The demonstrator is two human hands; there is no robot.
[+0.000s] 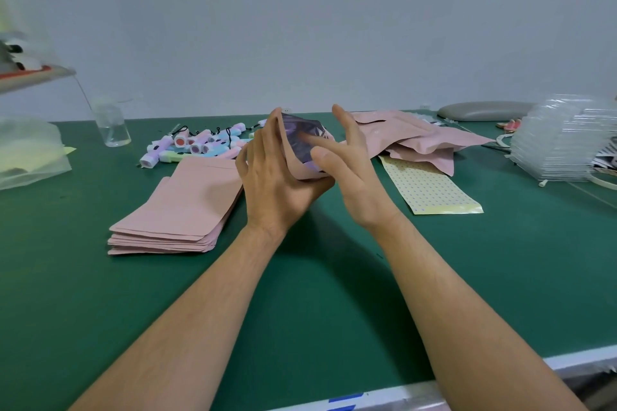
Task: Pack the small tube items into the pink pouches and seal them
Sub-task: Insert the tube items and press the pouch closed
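My left hand (273, 177) grips an open pink pouch (302, 168) from the left and underneath, above the green table. The pouch mouth faces me and shows a dark shiny inside. My right hand (357, 177) is beside it with fingers spread, the index finger reaching into the mouth. A bit of purple tube (313, 164) shows at the pouch's lower lip under my right thumb. Several pastel tubes (200, 143) lie in a heap behind. A stack of flat pink pouches (180, 210) lies to the left.
A loose pile of pink pouches (417, 140) lies at the back right, with a dotted yellow sticker sheet (427, 187) in front of it. A glass jar (112, 123) stands at the back left, stacked clear plastic trays (561, 140) at the far right. The table's front edge (400, 390) runs below my forearms.
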